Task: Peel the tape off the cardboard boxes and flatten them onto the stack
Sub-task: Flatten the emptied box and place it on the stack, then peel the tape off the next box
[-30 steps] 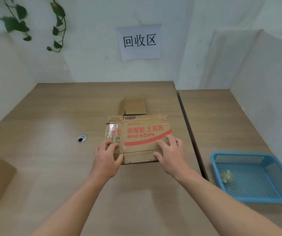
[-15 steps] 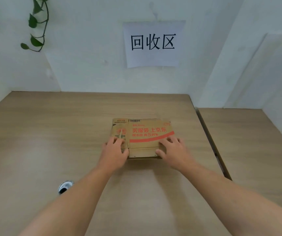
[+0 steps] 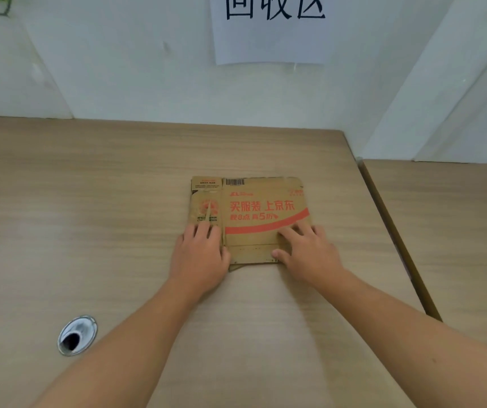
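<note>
Box: flattened cardboard box (image 3: 261, 201) lies at frame centre on worktop (image 3: 89, 207), printed face up.
Left hand (image 3: 199, 254): fingers straight, pressing the lower-left corner; grips nothing.
Right hand (image 3: 310, 251): fingers spread flat on the lower-right edge; grips nothing.
Step (judged): pressing flat.
Technique: lean evenly through both palms; square the layer peeking out below.

Matt printed cardboard box (image 3: 261, 219); wood-grain table (image 3: 89, 201), probably laminate.

Wooden table (image 3: 89, 201) carries a flattened cardboard box (image 3: 259, 213)
</note>
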